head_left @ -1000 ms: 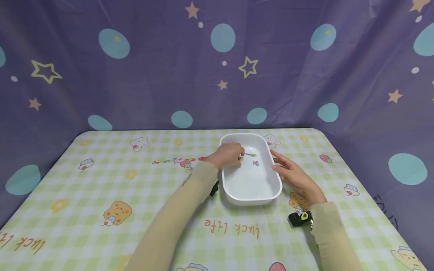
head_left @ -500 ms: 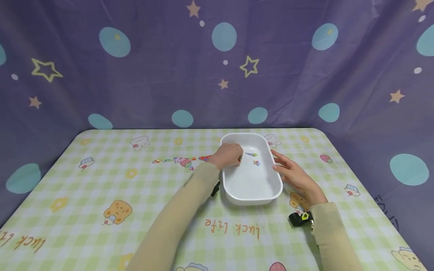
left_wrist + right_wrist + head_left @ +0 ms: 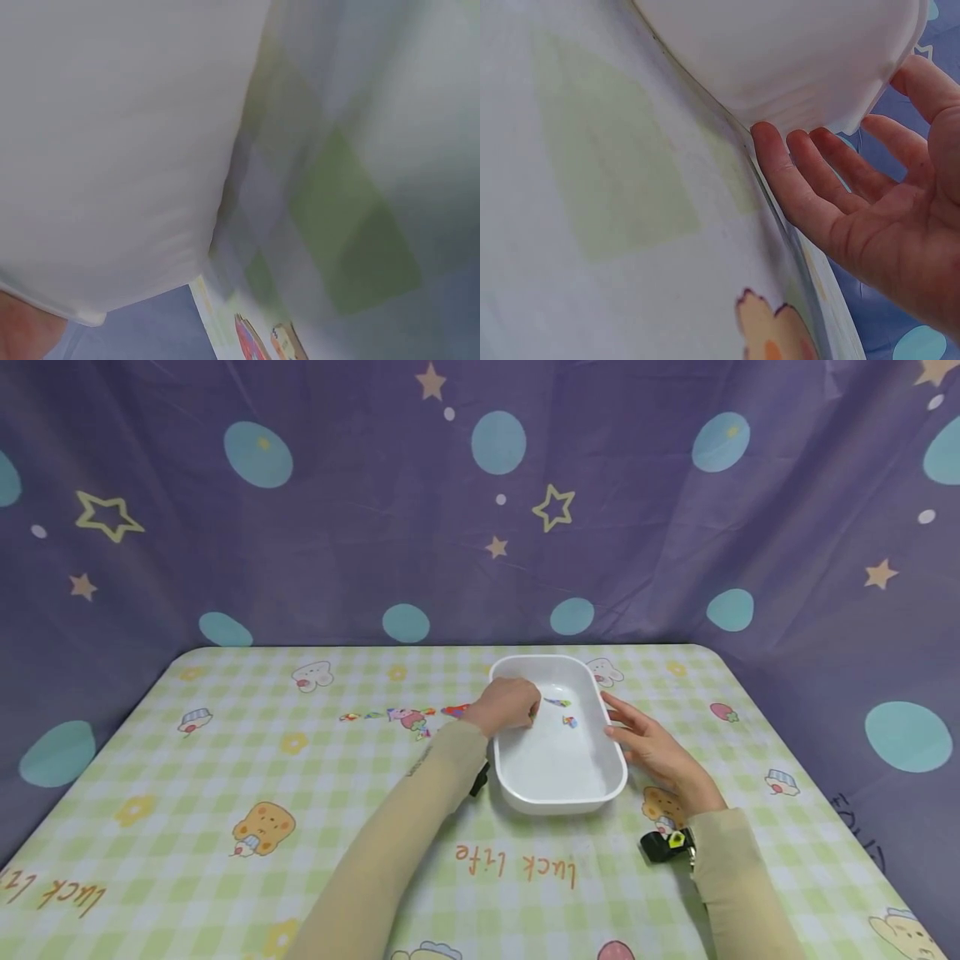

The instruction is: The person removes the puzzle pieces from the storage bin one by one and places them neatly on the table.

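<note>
A white rectangular box (image 3: 558, 781) stands on the checked tablecloth. My left hand (image 3: 506, 703) reaches over its left side, fingers curled down inside. A trace of colour shows by those fingertips, but whether they pinch a piece is hidden. Two small colourful pieces lie on the box floor: a slim pointed piece (image 3: 557, 702) and a rounder piece (image 3: 570, 722). Outside, my right hand (image 3: 652, 747) rests its loosely spread fingers against the right wall; the right wrist view shows the fingertips (image 3: 763, 135) at the box side. In the left wrist view the box wall (image 3: 112, 150) fills the left.
Left of the box, several small colourful pieces form a row, including an orange piece (image 3: 349, 717), a green piece (image 3: 373, 715) and a red piece (image 3: 454, 711) beside the left wrist. A purple patterned curtain (image 3: 360, 510) hangs behind the table's far edge.
My left hand's fingers have dipped slightly within the box, and its fingertips now show less. The right hand and the box stay in place.
</note>
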Demonstrator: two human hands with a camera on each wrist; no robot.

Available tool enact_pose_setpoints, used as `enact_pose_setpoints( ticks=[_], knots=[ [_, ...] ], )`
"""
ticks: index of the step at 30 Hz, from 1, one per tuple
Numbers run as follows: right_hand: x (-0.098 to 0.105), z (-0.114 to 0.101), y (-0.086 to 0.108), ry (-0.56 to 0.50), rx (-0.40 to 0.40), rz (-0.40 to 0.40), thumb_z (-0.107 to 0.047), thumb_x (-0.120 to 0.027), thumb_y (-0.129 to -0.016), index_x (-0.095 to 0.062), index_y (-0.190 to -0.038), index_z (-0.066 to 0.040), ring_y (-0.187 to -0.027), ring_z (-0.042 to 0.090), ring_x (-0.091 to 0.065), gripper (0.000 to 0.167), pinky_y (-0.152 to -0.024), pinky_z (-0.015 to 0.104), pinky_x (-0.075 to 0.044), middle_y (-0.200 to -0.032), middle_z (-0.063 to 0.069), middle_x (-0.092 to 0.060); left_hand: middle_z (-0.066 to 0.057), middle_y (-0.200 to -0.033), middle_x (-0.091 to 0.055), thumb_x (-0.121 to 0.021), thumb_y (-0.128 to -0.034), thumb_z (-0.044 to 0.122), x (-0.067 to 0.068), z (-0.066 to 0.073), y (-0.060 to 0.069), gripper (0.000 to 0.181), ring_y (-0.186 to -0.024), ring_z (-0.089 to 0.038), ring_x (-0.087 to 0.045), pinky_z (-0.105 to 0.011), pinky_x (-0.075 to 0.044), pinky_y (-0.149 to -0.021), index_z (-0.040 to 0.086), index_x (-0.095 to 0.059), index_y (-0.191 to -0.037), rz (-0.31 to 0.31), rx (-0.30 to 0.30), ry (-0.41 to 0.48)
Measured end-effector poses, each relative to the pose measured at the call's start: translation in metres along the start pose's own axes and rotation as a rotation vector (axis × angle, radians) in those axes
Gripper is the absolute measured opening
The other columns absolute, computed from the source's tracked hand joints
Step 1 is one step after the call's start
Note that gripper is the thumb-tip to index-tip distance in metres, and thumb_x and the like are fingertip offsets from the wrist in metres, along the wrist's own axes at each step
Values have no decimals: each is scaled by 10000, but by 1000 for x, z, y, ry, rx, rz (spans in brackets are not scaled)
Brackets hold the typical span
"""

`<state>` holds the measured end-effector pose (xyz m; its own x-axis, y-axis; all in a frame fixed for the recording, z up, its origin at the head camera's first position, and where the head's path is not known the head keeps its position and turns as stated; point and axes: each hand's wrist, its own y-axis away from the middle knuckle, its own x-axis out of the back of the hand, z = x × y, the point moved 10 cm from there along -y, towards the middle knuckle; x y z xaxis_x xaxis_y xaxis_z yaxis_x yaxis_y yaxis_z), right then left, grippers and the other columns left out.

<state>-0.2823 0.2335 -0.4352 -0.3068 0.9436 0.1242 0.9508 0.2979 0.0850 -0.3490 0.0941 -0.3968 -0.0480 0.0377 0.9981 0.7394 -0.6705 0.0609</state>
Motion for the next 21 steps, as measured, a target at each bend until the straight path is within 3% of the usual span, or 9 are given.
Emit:
enact_pose_setpoints(
  ticks=[9, 21],
  knots=[
    [-1, 0, 0, 1, 1, -2, -256, -522, -922, -168, -1463, -237, -1056, 66, -509, 647, -803, 354, -493, -1434, 164, -237, 96, -766, -575, -639, -788, 238, 2, -1, 1, 58, -763, -97, -520, -277, -407, -697, 212, -626, -838, 12, -3, 69],
    [0, -1, 1, -17, 2, 1, -246, -518, -925, -163, -1465, -222, -1048, 74, -512, 647, -796, 350, -498, -1422, 168, -231, 68, -906, -585, -626, -815, 268, 14, -3, 3, 146, -840, -98, -508, -277, -420, -755, 214, -635, -951, 152, -14, 231]
  ],
)
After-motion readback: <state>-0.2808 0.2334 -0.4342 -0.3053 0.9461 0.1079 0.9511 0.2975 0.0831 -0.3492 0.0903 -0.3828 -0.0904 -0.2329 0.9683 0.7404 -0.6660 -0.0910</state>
